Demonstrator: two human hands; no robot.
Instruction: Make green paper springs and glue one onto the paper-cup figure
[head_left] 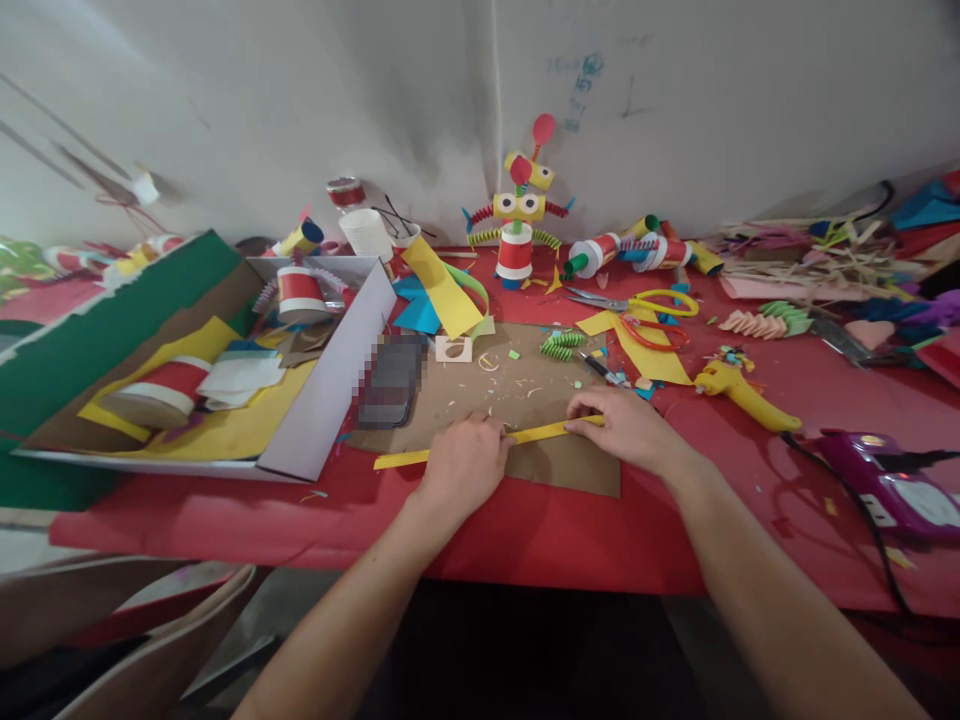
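Note:
A narrow yellow paper strip [541, 433] runs between my hands, low over a brown cardboard sheet [577, 470]. My left hand [469, 458] is closed around its middle, and the strip's left end sticks out past the wrist side. At the other end, my right hand [616, 425] pinches the strip between thumb and fingers. Beyond the hands, paper scraps, a folded green paper spring [561, 345] and a craft knife [598, 367] lie on the cardboard. A dark phone-like object [391, 382], partly blurred out, rests at its left edge.
An open box [319, 385] with cups and paper stands left. Paper-cup figures [515, 250] are at the back. Yellow scissors [664, 303], red scissors [652, 333], a yellow glue gun [750, 397] and a purple device [889, 490] with a black cable lie right on the red-covered table [555, 545].

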